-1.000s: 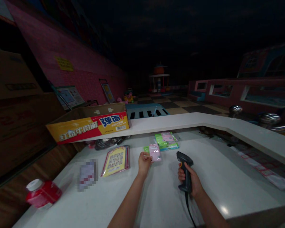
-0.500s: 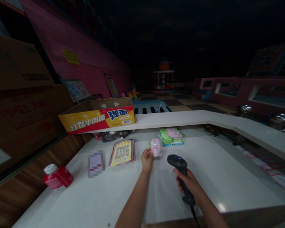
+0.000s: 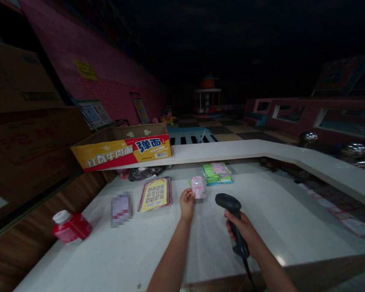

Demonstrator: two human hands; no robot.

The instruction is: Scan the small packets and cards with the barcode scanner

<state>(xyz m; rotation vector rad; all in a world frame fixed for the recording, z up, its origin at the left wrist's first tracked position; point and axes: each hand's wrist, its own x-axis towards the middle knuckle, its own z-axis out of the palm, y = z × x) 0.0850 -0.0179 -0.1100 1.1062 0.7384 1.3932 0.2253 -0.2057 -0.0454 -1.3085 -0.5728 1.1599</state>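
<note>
My left hand (image 3: 187, 201) is closed on the lower left edge of a small pink packet (image 3: 198, 187), just above or on the white counter. A bit of green shows behind the packet's left side. My right hand (image 3: 245, 228) is wrapped round the handle of a black corded barcode scanner (image 3: 233, 215), whose head points up and left towards the packet. Just beyond the packet lies a stack of green and pink packets (image 3: 218, 173). To the left is a yellow printed sheet with a red border (image 3: 155, 194).
A red bottle with a white cap (image 3: 72, 228) leans at the counter's left, near a blurred card (image 3: 121, 209). A yellow and red cardboard box (image 3: 124, 151) stands on the raised white ledge (image 3: 231, 149). Large brown cartons (image 3: 27, 138) are stacked at far left.
The scanner's head has moved slightly right, away from the pink packet. My left hand keeps its hold on the packet. The whole view has shifted a little.
</note>
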